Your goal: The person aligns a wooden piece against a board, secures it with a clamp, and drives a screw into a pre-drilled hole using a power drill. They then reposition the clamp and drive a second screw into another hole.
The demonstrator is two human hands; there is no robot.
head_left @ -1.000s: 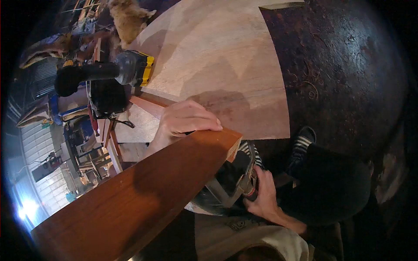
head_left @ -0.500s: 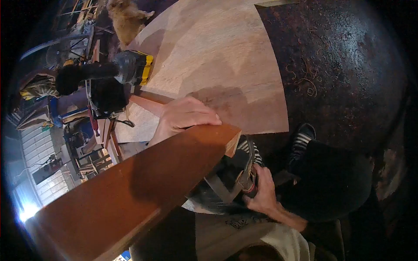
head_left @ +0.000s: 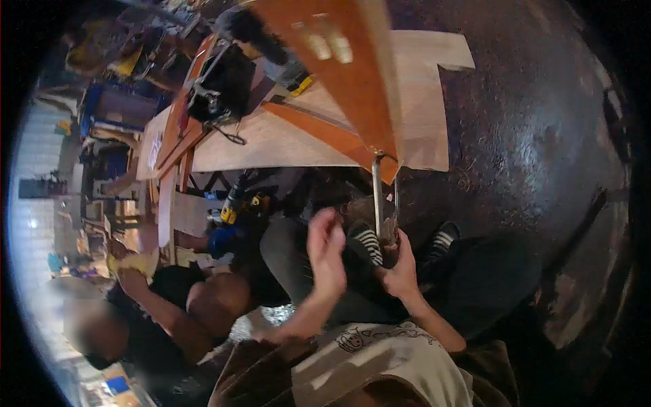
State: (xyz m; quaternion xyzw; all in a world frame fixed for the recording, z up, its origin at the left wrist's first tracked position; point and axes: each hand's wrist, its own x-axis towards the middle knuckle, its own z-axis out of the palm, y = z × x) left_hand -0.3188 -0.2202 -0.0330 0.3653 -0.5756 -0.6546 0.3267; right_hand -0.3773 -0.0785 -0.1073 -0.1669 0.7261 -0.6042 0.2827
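Note:
A long reddish-brown board (head_left: 359, 74) rises from the middle of the view, its narrow end pointing down toward me. A metal bar clamp (head_left: 378, 197) sits at that end. Below it, my right hand (head_left: 400, 271) is closed around the clamp's handle. My left hand (head_left: 327, 254) is raised to the left of the clamp, apart from the board, with its fingers stretched out, slightly blurred and holding nothing. Another brown board (head_left: 315, 132) lies on the pale plywood sheet (head_left: 424, 102) behind.
A co-worker (head_left: 163, 308) sits at the lower left, one hand near a yellowish object. On the plywood is a black and yellow power tool (head_left: 288, 74). A yellow drill (head_left: 230, 207) lies below the plywood's edge. My striped shoes (head_left: 444, 237) are beside the clamp.
My left hand has let go of the board and moved down toward me. The board now points away instead of lying across the lower left. The co-worker has come into view.

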